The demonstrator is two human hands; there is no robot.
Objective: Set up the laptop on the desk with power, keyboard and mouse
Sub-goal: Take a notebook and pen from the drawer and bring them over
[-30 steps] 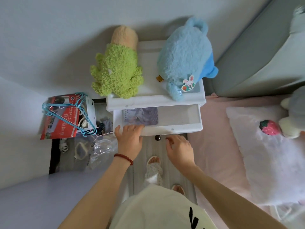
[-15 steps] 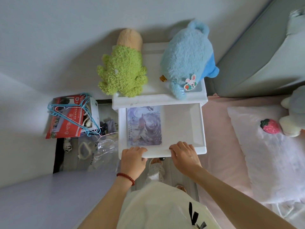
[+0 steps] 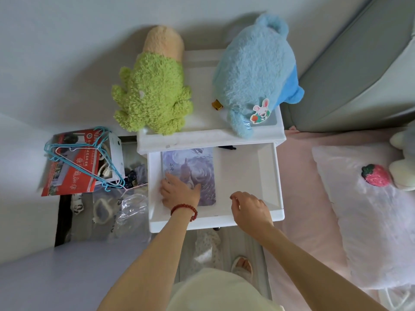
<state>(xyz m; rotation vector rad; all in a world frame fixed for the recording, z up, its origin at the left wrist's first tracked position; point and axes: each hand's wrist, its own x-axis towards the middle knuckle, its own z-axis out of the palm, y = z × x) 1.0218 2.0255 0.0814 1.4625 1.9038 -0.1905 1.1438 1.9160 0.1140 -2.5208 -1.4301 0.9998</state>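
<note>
Looking for the laptop things, by the look of it; early in the job. Left hand point(image 3: 179, 191) down inside the open white drawer point(image 3: 247, 171), fingers lying flat on a thin picture pad point(image 3: 197, 167), maybe a mouse pad. Touching it, not yet gripping. Right hand point(image 3: 249, 207) up over the drawer's front edge, fingers loosely curled, holding nothing. No laptop, keyboard, mouse or power cord to be seen anywhere.

Next, most likely: hook fingertips under the pad's edge and lift it out flat.

On top of the white nightstand point(image 3: 202, 135), a green plush point(image 3: 152, 95) and a blue plush point(image 3: 253, 70). Pink bed point(image 3: 298, 176) to the right. To the left, a red box point(image 3: 74, 167) with blue hangers point(image 3: 67, 151) on it.
</note>
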